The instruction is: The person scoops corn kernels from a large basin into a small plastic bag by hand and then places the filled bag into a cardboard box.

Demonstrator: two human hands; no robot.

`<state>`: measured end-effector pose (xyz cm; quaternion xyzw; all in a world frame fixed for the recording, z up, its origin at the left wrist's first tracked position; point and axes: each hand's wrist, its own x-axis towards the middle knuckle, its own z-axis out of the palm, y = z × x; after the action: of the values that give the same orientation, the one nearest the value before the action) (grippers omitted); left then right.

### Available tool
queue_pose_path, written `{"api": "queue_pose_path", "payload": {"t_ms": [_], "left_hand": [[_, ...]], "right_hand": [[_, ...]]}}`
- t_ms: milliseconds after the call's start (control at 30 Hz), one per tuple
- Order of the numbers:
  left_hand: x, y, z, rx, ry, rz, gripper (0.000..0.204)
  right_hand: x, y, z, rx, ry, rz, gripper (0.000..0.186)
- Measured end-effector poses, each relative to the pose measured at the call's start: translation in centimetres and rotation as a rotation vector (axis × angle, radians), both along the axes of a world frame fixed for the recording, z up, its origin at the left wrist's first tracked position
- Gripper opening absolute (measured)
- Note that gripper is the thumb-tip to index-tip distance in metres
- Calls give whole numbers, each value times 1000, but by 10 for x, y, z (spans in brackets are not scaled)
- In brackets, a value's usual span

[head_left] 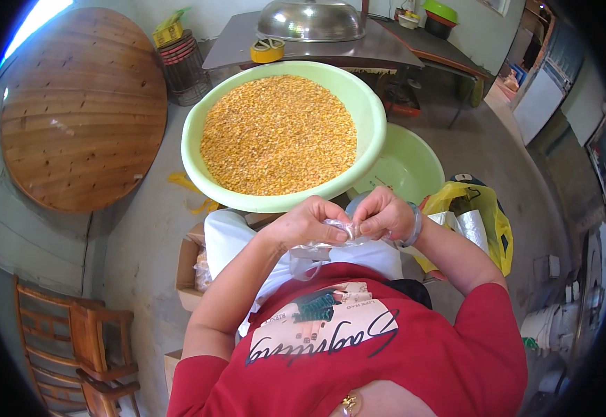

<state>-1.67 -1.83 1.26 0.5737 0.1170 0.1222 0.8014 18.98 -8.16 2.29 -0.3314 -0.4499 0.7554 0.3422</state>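
Note:
In front of my lap, my left hand (311,222) and my right hand (385,217) are close together, fingers pinched on a clear crumpled plastic bag (344,234); what is inside it is hard to make out. Just beyond them a large pale green tub (193,154) is filled with yellow cracked kernels (278,132). A second, wide green basin (415,167) sits lower behind it to the right. By my right knee is a yellow plastic bag (499,222) with silver foil packets (471,228).
A cardboard box (186,264) is by my left leg. Around me are a round wooden tabletop (84,111) propped upright, wooden chairs (94,333), a wire basket stack (186,73), and a grey table (230,45) holding a metal dome (310,21) and yellow tape (266,50). A doorway stands back right.

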Motion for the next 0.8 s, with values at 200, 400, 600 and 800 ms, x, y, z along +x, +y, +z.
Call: {"api": "queue_pose_path", "payload": {"t_ms": [200,400,600,800], "left_hand": [[7,0,-8,-23,-56,-11,17],[8,4,-16,-10,-110,-73,14],[12,-2,-17,-94,-167,-34,18],[12,5,-11,-88,-155,44,23]], "right_hand": [[0,-3,-7,14,89,-16,11],[-1,-3,-13,40,161,12,12],[-3,-2,-16,69,249,13,11],[8,7,0,36,181,-49,29]]}}
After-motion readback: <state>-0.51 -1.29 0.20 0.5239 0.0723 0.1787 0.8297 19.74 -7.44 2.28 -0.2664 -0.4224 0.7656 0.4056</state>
